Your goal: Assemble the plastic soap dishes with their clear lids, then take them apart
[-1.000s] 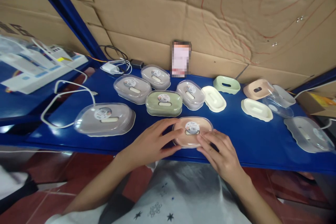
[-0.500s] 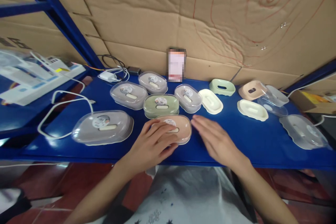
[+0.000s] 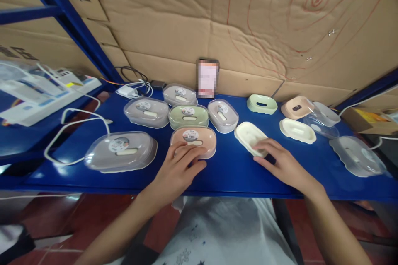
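My left hand lies with its fingers stretched over the near part of a peach soap box, which has a clear lid and a round label. Between its thumb and fingers, my right hand has the near right end of a cream soap tray. The tray is tilted on the blue shelf. Right behind the peach box stands a green lidded soap box. Grey lidded soap boxes flank it, one on the right and one on the left.
Another grey box sits at front left beside a white cable. A green cover, peach cover, cream tray and clear lid lie on the right. A phone leans on the cardboard.
The peach box has moved back and slightly left against the green one, under my left hand. My right hand has gone right to the cream tray, whose near end has shifted towards me.
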### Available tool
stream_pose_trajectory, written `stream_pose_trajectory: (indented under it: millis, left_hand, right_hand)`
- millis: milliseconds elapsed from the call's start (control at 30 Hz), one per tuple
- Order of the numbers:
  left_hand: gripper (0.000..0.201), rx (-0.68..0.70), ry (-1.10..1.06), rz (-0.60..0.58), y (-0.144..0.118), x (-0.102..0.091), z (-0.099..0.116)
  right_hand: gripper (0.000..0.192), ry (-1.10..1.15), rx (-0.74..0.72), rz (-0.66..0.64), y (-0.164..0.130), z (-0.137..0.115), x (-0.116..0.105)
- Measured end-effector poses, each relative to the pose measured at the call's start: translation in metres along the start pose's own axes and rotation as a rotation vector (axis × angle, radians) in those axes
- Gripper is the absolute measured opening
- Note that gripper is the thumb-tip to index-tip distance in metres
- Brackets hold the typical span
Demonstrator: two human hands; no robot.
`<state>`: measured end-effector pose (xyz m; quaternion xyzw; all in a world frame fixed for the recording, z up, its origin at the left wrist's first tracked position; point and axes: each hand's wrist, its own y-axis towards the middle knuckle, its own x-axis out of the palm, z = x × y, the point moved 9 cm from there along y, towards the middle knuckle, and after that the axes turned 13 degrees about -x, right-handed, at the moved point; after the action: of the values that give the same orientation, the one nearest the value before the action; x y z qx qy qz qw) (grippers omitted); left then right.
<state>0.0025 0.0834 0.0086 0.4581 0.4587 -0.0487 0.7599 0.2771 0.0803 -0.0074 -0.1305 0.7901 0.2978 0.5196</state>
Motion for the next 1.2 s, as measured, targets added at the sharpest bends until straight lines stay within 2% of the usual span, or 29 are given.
stream_pose_trajectory:
  millis: [100, 200, 333, 433, 533, 633, 800, 1000, 1200]
  left_hand:
    - [0.029, -0.023, 0.028, 0.024, -0.001, 0.002, -0.002]
    - [0.030, -0.034, 0.036, 0.029, -0.001, 0.001, -0.003]
    - [0.028, 0.032, -0.009, -0.023, -0.003, 0.001, 0.004]
    - [0.021, 0.084, -0.113, -0.087, -0.006, 0.003, 0.008]
    - [0.023, 0.096, -0.212, -0.151, -0.007, 0.008, 0.009]
    - [0.026, 0.080, -0.239, -0.185, -0.006, 0.011, 0.007]
    - [0.025, 0.071, -0.239, -0.209, -0.002, 0.012, 0.008]
    - [0.022, 0.063, -0.195, -0.244, -0.005, 0.017, 0.006]
    - [0.023, 0.060, -0.182, -0.207, -0.008, 0.014, 0.006]
  right_hand:
    - [0.020, 0.036, -0.049, 0.054, 0.012, 0.017, -0.021]
    - [0.031, -0.141, -0.022, 0.137, 0.029, 0.065, -0.038]
    - [0.054, -0.343, 0.039, 0.201, 0.050, 0.131, -0.035]
    - [0.064, -0.454, 0.056, 0.216, 0.055, 0.145, -0.031]
    - [0.063, -0.556, 0.048, 0.178, 0.048, 0.120, -0.034]
    - [0.048, -0.560, 0.074, 0.170, 0.031, 0.075, -0.037]
    - [0.034, -0.475, 0.073, 0.185, 0.008, 0.007, -0.019]
    - [0.027, -0.328, 0.027, 0.193, 0.007, -0.033, 0.008]
    - [0.028, -0.208, -0.096, 0.163, 0.006, -0.070, 0.017]
